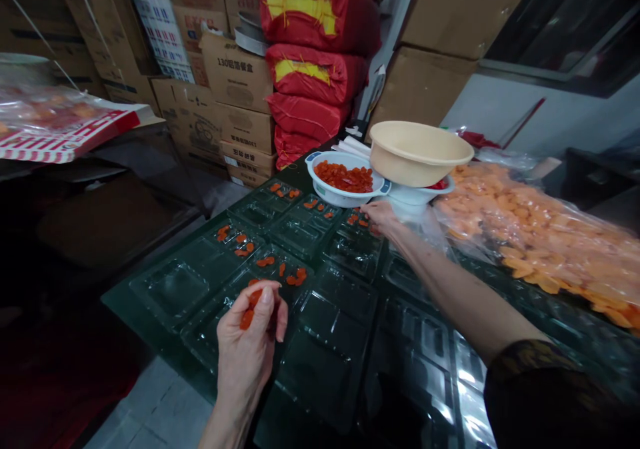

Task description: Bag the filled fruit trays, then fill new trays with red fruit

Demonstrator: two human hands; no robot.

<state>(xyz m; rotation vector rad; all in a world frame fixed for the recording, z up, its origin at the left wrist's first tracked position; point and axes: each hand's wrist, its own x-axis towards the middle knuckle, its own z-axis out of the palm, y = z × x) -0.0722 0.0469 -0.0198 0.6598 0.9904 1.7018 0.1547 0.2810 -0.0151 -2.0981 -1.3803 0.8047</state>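
Observation:
My left hand point(253, 332) is curled around several small orange-red slices point(247, 319), which show between the thumb and fingers. It hovers over the clear plastic trays nearest the left front. My right hand point(379, 216) reaches forward to the small compartments of a clear tray point(354, 246). Its fingers are drawn together beside a few orange-red pieces; whether they grip one is hidden. Several other clear trays, such as this one point(325, 342), lie in rows, and those farther off hold similar pieces in their small compartments. A white basin point(320, 186) heaped with orange-red pieces stands just beyond my right hand.
A cream basin point(420, 152) sits tilted on another white bowl point(415, 196). Clear bags of pale orange slices point(545, 229) cover the table's right side. Behind are red sacks point(320, 69) and cardboard boxes point(240, 76). The dark green table edge point(145, 326) ends at left.

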